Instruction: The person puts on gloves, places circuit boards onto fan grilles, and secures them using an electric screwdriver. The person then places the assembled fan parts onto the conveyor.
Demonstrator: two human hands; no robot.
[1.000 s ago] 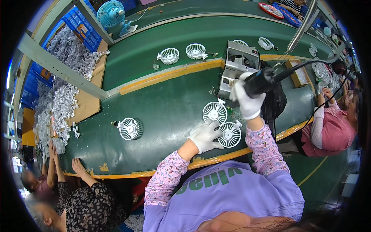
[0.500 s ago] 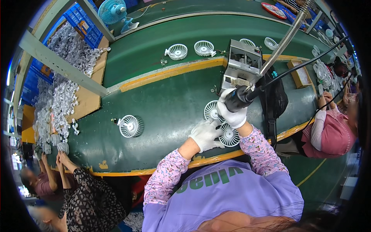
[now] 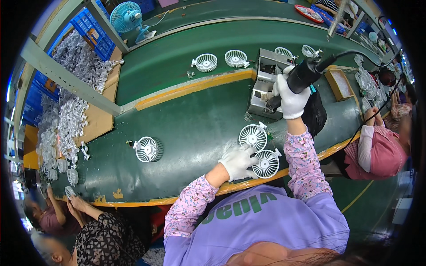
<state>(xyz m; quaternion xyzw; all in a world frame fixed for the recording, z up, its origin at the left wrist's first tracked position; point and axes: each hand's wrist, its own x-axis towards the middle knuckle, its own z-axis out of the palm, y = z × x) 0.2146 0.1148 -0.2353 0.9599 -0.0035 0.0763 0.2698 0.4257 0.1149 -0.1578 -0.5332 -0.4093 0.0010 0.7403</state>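
My right hand (image 3: pixel 293 99), in a white glove, is closed around a black corded electric screwdriver (image 3: pixel 304 75). The driver's lower end is hidden by the hand, beside a metal box-shaped screw feeder (image 3: pixel 261 95). My left hand (image 3: pixel 238 163), also gloved, lies on the bench with its fingers spread. Its fingertips touch the edges of two white round fan grilles, one farther (image 3: pixel 253 136) and one nearer (image 3: pixel 266 164). Each grille has a small tab on its upper right rim.
Another fan grille (image 3: pixel 146 149) lies to the left. More grilles stand along the green belt (image 3: pixel 168 53) beyond the yellow-edged ledge. A cardboard box (image 3: pixel 339 84) and a black bag (image 3: pixel 316 116) are at right. Clear plastic parts (image 3: pixel 73 115) are heaped far left; co-workers sit on both sides.
My right hand has lifted the screwdriver away from the two grilles, up and right to the screw feeder. The left hand stays by the grilles, now more fully in view.
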